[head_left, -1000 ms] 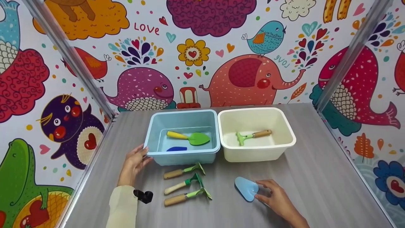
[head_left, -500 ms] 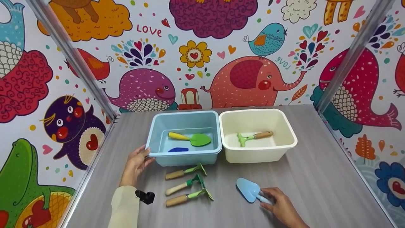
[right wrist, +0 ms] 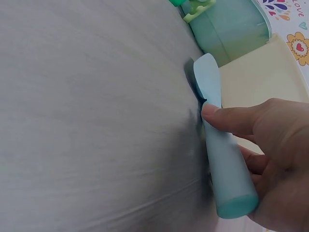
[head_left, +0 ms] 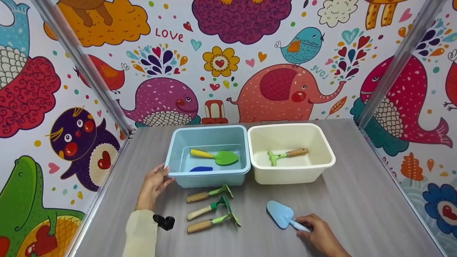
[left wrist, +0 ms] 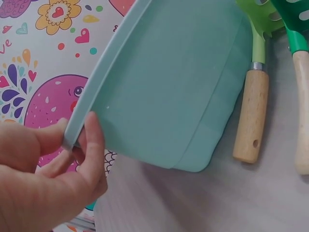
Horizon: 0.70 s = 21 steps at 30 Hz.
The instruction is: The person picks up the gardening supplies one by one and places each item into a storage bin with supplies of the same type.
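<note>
My right hand (head_left: 321, 232) holds a light blue trowel (head_left: 282, 214) by its handle, thumb along the handle near the blade in the right wrist view (right wrist: 227, 164). The trowel is low over the table, its blade pointing toward the bins. At the near left corner of the blue bin (head_left: 210, 180), my left hand (head_left: 152, 184) pinches the rim between thumb and fingers. Inside that bin lie a green trowel (head_left: 226, 157) with a yellow handle and a dark blue piece (head_left: 201, 169), partly hidden by the front wall.
A cream bin (head_left: 289, 175) stands right beside the blue one, with a green-headed, wooden-handled tool (head_left: 296, 152) inside. Three wooden-handled garden tools with green heads (head_left: 200, 226) lie in a row before the blue bin. Patterned walls and metal posts (head_left: 389, 71) enclose the table.
My right hand has slid back from the base of the trowel's blade onto its handle, baring the neck. The left hand stays at the blue bin's rim.
</note>
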Each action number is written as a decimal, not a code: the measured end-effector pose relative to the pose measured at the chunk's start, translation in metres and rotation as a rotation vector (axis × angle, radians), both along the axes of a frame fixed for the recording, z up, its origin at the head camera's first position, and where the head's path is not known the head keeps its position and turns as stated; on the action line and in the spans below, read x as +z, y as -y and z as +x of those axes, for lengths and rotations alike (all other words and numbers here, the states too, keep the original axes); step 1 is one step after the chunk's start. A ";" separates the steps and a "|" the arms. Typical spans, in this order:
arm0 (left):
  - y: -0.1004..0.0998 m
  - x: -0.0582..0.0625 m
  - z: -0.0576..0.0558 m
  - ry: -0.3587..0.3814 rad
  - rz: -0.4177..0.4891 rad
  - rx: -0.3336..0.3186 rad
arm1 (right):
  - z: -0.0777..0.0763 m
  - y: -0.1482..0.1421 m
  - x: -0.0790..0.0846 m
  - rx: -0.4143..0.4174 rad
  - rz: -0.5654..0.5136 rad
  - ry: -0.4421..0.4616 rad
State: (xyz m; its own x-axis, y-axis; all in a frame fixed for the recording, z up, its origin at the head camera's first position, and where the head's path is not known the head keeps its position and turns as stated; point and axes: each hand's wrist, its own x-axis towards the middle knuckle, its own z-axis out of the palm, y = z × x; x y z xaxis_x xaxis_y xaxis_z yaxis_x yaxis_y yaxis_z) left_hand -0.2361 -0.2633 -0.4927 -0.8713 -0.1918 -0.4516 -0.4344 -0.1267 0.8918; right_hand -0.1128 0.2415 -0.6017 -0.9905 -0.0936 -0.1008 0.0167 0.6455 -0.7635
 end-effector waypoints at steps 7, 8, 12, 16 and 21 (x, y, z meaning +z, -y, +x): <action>-0.001 -0.002 -0.001 0.005 -0.011 0.000 | 0.000 -0.002 -0.001 0.036 -0.005 0.032; -0.001 -0.002 -0.001 0.005 -0.012 -0.001 | 0.000 -0.002 -0.001 0.033 -0.007 0.036; -0.001 -0.001 -0.001 0.007 -0.011 -0.009 | -0.001 -0.001 -0.002 0.003 -0.010 0.060; 0.000 0.000 -0.002 0.000 0.005 -0.011 | -0.002 0.000 -0.002 -0.016 -0.024 0.050; -0.001 0.001 -0.001 -0.004 0.021 -0.010 | -0.003 -0.001 -0.001 -0.022 -0.038 0.029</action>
